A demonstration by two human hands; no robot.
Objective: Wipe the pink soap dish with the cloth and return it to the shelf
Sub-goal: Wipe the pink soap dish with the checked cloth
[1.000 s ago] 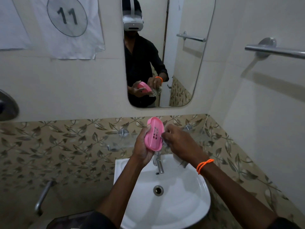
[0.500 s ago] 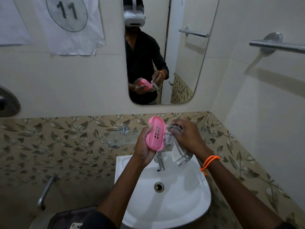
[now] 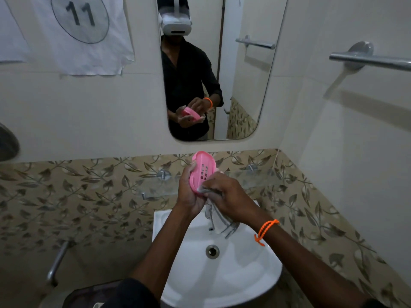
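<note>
Left hand [image 3: 189,196] first: it's wrapped around the lower left edge of the pink soap dish [image 3: 203,171], holding it up on end above the basin [image 3: 255,274], slotted face turned toward the camera. The dish sits just at twelve o'clock from both hands, in front of the glass shelf [image 3: 249,181] on the leaf-patterned tiles. Over to the right hand [image 3: 231,198]: fingers bunched tight on the cloth [image 3: 219,218], pressing a wad of it against the dish's lower end at about five o'clock on its oval, while the loose tail hangs down toward the tap. So we're mid-wipe, I'd say, the wiping step clearly the one in hand. Next, by my reckoning, the cloth needs to travel up across the slots toward the rim at twelve o'clock, then the left hand carries the dish back to the shelf behind it.
</note>
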